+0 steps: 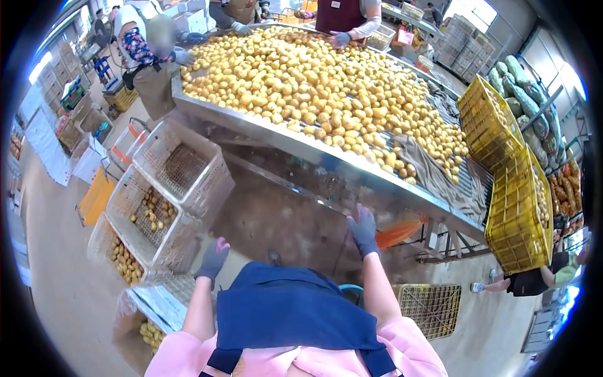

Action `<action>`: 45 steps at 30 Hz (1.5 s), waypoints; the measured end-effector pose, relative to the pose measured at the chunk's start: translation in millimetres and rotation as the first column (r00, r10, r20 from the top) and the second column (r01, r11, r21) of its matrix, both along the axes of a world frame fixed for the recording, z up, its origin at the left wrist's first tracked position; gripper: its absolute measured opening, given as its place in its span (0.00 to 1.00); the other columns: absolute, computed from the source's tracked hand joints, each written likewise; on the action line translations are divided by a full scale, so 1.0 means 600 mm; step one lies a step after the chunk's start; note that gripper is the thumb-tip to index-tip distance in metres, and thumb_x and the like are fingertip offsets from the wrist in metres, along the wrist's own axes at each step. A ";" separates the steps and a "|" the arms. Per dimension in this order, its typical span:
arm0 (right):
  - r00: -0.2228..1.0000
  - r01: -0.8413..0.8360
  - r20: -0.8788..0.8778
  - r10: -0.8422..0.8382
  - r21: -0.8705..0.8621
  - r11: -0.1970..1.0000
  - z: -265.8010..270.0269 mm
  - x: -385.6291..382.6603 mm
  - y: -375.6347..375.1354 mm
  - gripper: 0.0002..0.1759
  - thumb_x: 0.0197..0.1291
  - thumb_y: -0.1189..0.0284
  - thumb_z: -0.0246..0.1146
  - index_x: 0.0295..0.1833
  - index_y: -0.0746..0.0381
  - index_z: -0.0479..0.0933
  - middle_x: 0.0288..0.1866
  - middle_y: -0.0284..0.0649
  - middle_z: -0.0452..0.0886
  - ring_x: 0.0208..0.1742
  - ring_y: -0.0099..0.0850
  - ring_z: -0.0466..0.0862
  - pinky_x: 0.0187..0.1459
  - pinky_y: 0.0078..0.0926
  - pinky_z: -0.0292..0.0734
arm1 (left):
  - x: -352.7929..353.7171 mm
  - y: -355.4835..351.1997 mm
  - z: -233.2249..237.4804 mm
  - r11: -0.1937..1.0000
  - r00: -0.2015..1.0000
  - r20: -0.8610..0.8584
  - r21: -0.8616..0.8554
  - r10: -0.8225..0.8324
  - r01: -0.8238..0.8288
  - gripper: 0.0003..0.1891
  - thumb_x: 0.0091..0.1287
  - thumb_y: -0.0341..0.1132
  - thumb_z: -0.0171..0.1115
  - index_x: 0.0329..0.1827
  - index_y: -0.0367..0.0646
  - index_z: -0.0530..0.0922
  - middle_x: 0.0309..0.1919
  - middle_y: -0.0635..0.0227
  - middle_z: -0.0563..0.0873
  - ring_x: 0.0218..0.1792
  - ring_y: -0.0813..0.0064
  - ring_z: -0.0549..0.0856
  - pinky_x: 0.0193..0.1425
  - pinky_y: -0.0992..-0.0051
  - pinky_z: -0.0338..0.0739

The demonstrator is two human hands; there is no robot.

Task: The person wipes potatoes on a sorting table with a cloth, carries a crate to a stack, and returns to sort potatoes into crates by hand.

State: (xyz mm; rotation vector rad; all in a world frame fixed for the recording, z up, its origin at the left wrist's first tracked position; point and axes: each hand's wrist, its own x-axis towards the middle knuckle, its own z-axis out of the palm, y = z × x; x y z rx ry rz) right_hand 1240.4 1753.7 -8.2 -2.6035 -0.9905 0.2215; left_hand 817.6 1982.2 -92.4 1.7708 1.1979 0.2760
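Note:
My right hand point(362, 232), in a grey glove, is held out in front of the sorting table's metal edge point(339, 164). Its fingers are spread and nothing is in them. My left hand point(213, 259), in a grey glove with pink fingertips, hangs low near the white plastic crates; its fingers point forward and I see nothing held. A thick layer of potatoes point(295, 75) covers much of the table. Beside my left hand, one white crate point(141, 217) has some potatoes at its bottom, and another white crate point(182, 163) stands behind it.
Yellow crates point(516, 217) of potatoes stand at the table's right end. A grey cloth point(433, 166) lies on the rollers. Co-workers stand along the far side, one gloved hand point(341, 39) on the potatoes. An open box point(135, 320) with potatoes sits at my left; an empty-looking yellow crate point(430, 308) is at my right.

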 end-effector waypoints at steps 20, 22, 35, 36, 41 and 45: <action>0.988 0.068 0.144 -0.060 -0.054 0.996 0.076 0.253 0.398 0.39 0.59 0.48 0.54 0.72 0.55 0.55 0.73 0.56 0.49 0.73 0.56 0.50 0.65 0.64 0.45 | 0.493 0.385 0.179 0.796 0.993 0.070 0.604 -0.094 0.032 0.29 0.65 0.42 0.57 0.65 0.35 0.64 0.62 0.44 0.64 0.61 0.48 0.68 0.62 0.60 0.66; 0.981 0.105 0.179 -0.081 -0.126 0.987 0.086 0.234 0.454 0.37 0.60 0.49 0.55 0.71 0.54 0.57 0.74 0.53 0.49 0.73 0.56 0.48 0.67 0.61 0.44 | 0.521 0.425 0.193 0.590 0.982 -0.184 0.789 -0.037 0.170 0.30 0.64 0.47 0.56 0.66 0.42 0.65 0.62 0.47 0.63 0.61 0.46 0.65 0.63 0.52 0.60; 0.919 0.297 0.248 -0.305 0.070 0.952 0.065 0.195 0.446 0.28 0.61 0.57 0.56 0.66 0.53 0.66 0.70 0.51 0.60 0.73 0.54 0.51 0.70 0.49 0.47 | 0.711 0.771 0.183 0.535 0.862 -0.506 0.737 0.032 0.413 0.17 0.64 0.55 0.51 0.43 0.59 0.82 0.64 0.64 0.67 0.69 0.57 0.57 0.63 0.35 0.49; 0.900 0.338 0.287 -0.328 0.017 0.941 0.068 0.195 0.452 0.28 0.62 0.55 0.55 0.66 0.53 0.65 0.71 0.52 0.59 0.73 0.54 0.50 0.70 0.49 0.46 | 0.708 0.805 0.168 0.475 0.893 -0.445 0.801 0.066 0.364 0.15 0.63 0.53 0.52 0.41 0.59 0.83 0.63 0.66 0.68 0.68 0.58 0.59 0.63 0.35 0.49; 0.838 0.449 0.347 -0.422 0.003 0.894 0.064 0.195 0.454 0.31 0.60 0.58 0.58 0.68 0.51 0.63 0.73 0.48 0.57 0.74 0.50 0.50 0.71 0.46 0.46 | 0.718 0.913 0.162 0.419 0.885 -0.429 0.848 0.181 0.325 0.14 0.59 0.51 0.56 0.39 0.57 0.83 0.58 0.69 0.74 0.64 0.64 0.65 0.62 0.42 0.52; 0.818 0.439 0.421 -0.392 -0.017 0.898 0.064 0.194 0.463 0.28 0.62 0.61 0.57 0.68 0.51 0.64 0.72 0.48 0.58 0.73 0.50 0.54 0.69 0.46 0.52 | 0.707 0.857 0.259 0.633 0.991 -0.075 0.764 -0.110 0.128 0.15 0.61 0.44 0.59 0.45 0.47 0.81 0.52 0.64 0.80 0.57 0.63 0.75 0.61 0.56 0.64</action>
